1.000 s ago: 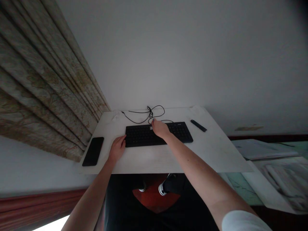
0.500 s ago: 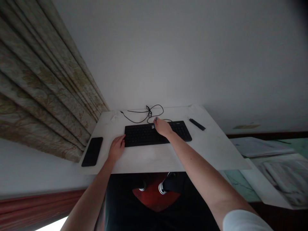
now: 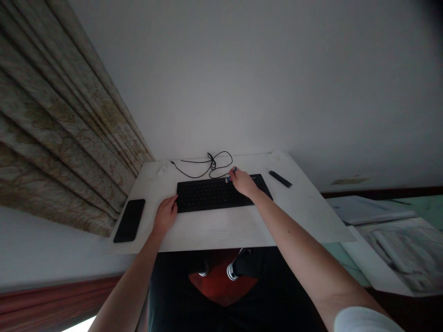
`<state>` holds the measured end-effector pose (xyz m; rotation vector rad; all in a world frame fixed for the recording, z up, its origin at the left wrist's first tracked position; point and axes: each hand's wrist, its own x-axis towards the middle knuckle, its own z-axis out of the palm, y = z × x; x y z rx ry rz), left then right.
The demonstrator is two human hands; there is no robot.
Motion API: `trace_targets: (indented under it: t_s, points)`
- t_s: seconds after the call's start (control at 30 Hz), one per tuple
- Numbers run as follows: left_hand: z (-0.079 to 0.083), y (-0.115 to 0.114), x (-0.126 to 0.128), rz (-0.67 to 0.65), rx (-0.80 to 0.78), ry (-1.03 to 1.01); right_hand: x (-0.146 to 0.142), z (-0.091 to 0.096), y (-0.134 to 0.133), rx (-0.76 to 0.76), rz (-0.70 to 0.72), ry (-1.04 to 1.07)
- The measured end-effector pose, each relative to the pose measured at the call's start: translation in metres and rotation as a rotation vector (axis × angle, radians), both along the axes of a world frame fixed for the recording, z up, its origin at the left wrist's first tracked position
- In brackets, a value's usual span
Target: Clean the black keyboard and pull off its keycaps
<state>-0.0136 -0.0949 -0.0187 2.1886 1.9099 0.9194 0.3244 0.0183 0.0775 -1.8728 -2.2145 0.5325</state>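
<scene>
A black keyboard (image 3: 204, 196) lies on the white desk. At its left end, my left hand (image 3: 166, 214) holds the edge, with the fingertips at the side of the keys. My right hand (image 3: 244, 183) is closed in a pinch over the right half of the keyboard. Between its fingers is a small blue brush (image 3: 228, 179) with a pale tip that points left, at the upper row of keys. The hand covers part of the brush and some keys. Behind the keyboard lies its black cable (image 3: 212, 161), loosely looped and tied.
A black phone (image 3: 129, 220) lies at the desk's left edge. On the right rests a narrow black strip-like object (image 3: 280, 178). A patterned curtain (image 3: 69, 110) hangs at the left, and the wall (image 3: 242, 83) rises behind the desk (image 3: 207, 230). Papers (image 3: 370, 210) are stacked lower right.
My right hand has moved a little to the right along the keyboard's upper rows with the brush, and more of the brush's blue handle shows. The left hand stays at the keyboard's left end.
</scene>
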Motion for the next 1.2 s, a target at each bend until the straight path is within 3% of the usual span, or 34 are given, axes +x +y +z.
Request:
trace_targets:
  t_s: [0.1,0.27,0.37,0.43,0.57,0.7,0.87,0.97,1.07,1.2]
  points:
    - [0.000,-0.001,-0.001,-0.006,0.001,-0.005,-0.002,-0.003,-0.001,-0.012,0.020,-0.069]
    - [-0.002,0.002,-0.001,-0.006,-0.003,-0.003,0.053,-0.002,0.002,-0.005,-0.109,-0.235]
    - [-0.002,0.003,0.000,0.004,-0.004,0.008,0.074,0.004,0.005,0.007,-0.144,-0.219]
    - [-0.002,0.003,0.001,0.007,0.002,0.009,0.070,0.006,0.008,0.029,-0.141,-0.154]
    - [0.000,0.001,0.000,-0.002,0.008,0.004,0.036,0.004,0.008,0.022,-0.036,-0.035]
    - [0.001,0.000,-0.001,-0.015,-0.003,-0.002,0.028,-0.002,0.004,-0.009,0.023,-0.109]
    - [-0.001,0.001,0.000,-0.005,0.015,-0.005,0.079,0.000,0.005,0.003,-0.125,-0.250]
    - [-0.003,0.003,0.000,0.002,0.009,0.010,0.098,0.002,0.008,0.031,-0.169,-0.204]
    - [-0.003,0.003,0.000,0.005,-0.003,0.021,0.085,-0.001,0.009,0.069,-0.132,-0.015]
    - [-0.002,0.003,0.002,0.017,-0.004,0.026,0.021,-0.013,0.005,0.085,-0.035,0.260]
